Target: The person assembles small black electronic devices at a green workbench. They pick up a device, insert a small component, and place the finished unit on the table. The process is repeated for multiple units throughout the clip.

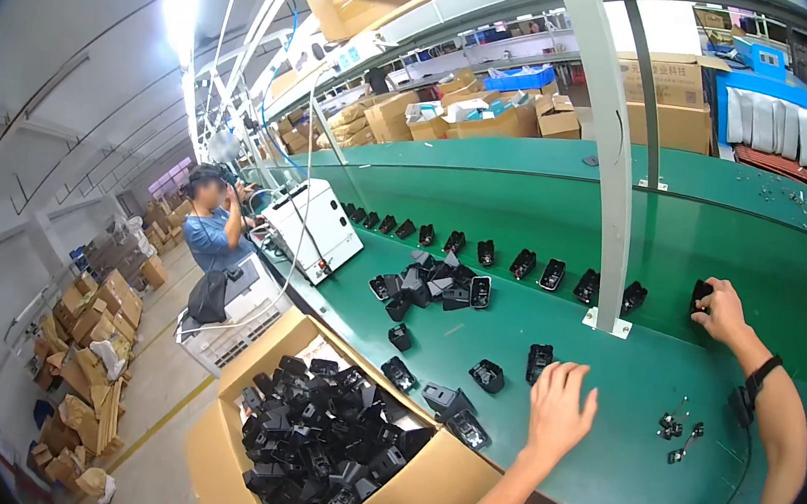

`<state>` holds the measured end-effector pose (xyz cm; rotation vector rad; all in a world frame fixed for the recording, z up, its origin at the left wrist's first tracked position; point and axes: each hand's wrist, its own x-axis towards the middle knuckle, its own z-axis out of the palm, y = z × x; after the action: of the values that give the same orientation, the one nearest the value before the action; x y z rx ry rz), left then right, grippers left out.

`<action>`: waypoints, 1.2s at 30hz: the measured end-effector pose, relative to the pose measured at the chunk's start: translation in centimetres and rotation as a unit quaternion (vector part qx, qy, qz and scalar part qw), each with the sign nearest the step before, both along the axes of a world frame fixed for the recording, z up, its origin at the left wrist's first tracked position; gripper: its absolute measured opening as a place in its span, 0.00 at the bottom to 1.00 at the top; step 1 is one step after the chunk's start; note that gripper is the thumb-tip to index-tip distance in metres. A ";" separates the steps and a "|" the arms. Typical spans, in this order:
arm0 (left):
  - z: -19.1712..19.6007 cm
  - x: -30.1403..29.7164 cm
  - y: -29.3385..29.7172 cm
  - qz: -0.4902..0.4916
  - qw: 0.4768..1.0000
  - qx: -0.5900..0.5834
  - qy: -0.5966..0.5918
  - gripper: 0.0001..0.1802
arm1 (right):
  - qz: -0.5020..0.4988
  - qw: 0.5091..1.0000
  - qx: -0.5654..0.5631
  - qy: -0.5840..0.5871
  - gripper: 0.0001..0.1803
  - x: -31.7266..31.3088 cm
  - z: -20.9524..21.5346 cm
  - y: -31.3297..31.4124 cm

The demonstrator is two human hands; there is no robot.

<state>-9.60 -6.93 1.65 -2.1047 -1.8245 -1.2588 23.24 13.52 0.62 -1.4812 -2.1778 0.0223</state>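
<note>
My right hand pinches a small black plastic housing at the right end of a long row of similar housings on the green bench. Nearer to me, my left hand is held over the bench with its fingers extended and the thumb apart. Just beyond its fingertips lies another black housing; whether they touch it I cannot tell. Several loose housings are scattered to the left of that hand. Small wired parts lie on the bench between my two forearms.
A cardboard box full of black housings stands left of my left forearm. Behind it on the bench is a heap of black pieces. A grey post rises between my hands. A white machine and a person are farther left.
</note>
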 end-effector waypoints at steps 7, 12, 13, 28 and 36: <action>-3.8 -1.7 -1.4 0.028 0.993 -0.087 0.070 0.30 | 0.015 0.998 -0.064 -0.024 0.17 -3.3 -2.0 1.3; -4.2 -1.1 -0.7 -0.025 0.997 -0.075 0.001 0.25 | 0.007 1.000 -0.025 -0.012 0.31 -1.6 -0.5 -2.4; -4.1 -1.4 -0.6 -0.022 0.997 -0.071 -0.007 0.24 | 0.019 1.000 0.001 0.024 0.30 -1.6 -0.3 -3.5; -3.9 0.9 1.7 -0.057 0.986 -0.151 -0.053 0.25 | 0.191 0.980 -0.053 0.028 0.19 -3.2 0.6 -23.2; -2.0 4.2 3.5 -0.158 0.958 -0.240 -0.018 0.27 | 0.127 0.983 -0.030 0.128 0.12 -1.8 -0.2 -21.7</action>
<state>-5.39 -3.47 -0.37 -2.7341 -2.0343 -0.9774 21.44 -8.15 0.37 -1.1498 -2.1523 0.3500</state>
